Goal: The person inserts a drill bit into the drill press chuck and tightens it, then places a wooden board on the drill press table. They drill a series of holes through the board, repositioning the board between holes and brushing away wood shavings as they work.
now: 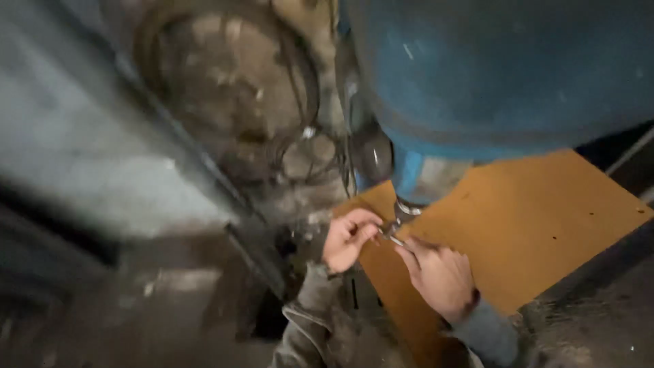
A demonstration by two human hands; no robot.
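Near the middle of the frame, slightly below centre, the two hands are meeting under the big blue metal machine body [497,68], which is filling the upper right of the frame. The left hand [347,238] is curling its fingers around something small beside the round metal head [407,208] that is coming down from the machine; its grip is clenched, but I cannot tell exactly what is inside, because the picture is blurred. The right hand [439,272] is lying lower and to the right, and it is pinching a small thin shiny metal piece [394,238] between thumb and forefinger. This piece is sitting just under the metal head, between the two hands, and it seems to be touching the left fingers too.

It looks as if both hands are holding the piece steady from two sides, so that it is staying exactly under the head. The orange flat board [538,211] is lying on the tabletop under the machine, at the right of the frame, and the right hand is resting over its edge. At the upper left, a large dusty round wheel [231,82] is standing behind, well apart from the hands.
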